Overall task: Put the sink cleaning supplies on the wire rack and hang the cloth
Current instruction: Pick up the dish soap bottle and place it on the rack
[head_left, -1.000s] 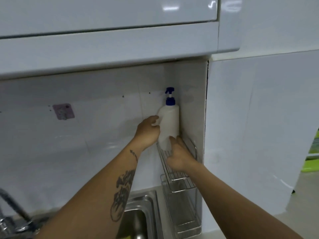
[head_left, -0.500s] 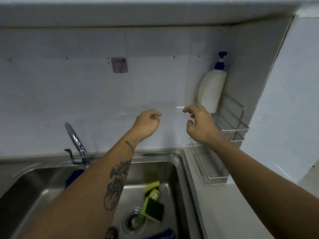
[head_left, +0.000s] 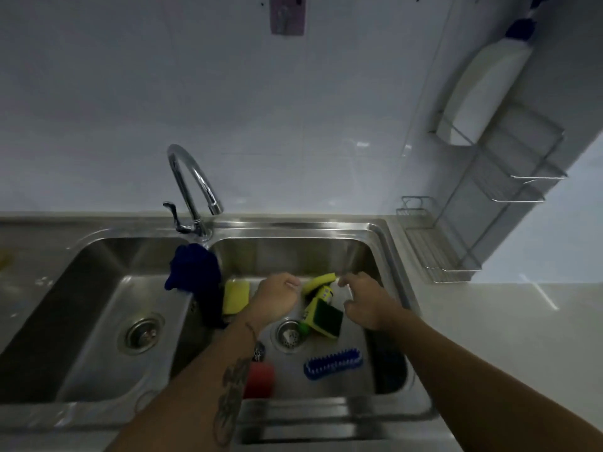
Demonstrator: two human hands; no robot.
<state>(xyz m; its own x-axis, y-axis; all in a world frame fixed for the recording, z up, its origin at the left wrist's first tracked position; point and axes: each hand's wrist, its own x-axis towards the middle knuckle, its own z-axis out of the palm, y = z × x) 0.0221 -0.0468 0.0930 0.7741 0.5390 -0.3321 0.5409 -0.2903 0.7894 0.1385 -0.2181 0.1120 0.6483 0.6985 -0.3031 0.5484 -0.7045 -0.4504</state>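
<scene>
A white pump bottle (head_left: 483, 93) with a blue top stands on the upper shelf of the wire rack (head_left: 522, 177) in the wall corner. In the right sink basin (head_left: 293, 252) lie a yellow sponge (head_left: 235, 296), a yellow-green sponge (head_left: 323, 316) over a small yellow bottle (head_left: 324, 293), a blue brush (head_left: 332, 363) and a red object (head_left: 259, 380). A dark blue cloth (head_left: 194, 272) hangs over the divider between the basins. My left hand (head_left: 275, 300) hovers loosely curled over the basin, holding nothing. My right hand (head_left: 367, 301) is beside it, fingers apart, just right of the sponge.
A chrome faucet (head_left: 192, 187) curves over the sink's back edge. A small purple wall hook (head_left: 287, 14) is stuck to the tiles above. The left basin (head_left: 98, 288) holds only its drain. Light countertop (head_left: 505, 337) stretches to the right of the sink.
Both hands let go of the pump bottle on the rack and dropped down into the right basin. The view tilted downward from the wall to the sink.
</scene>
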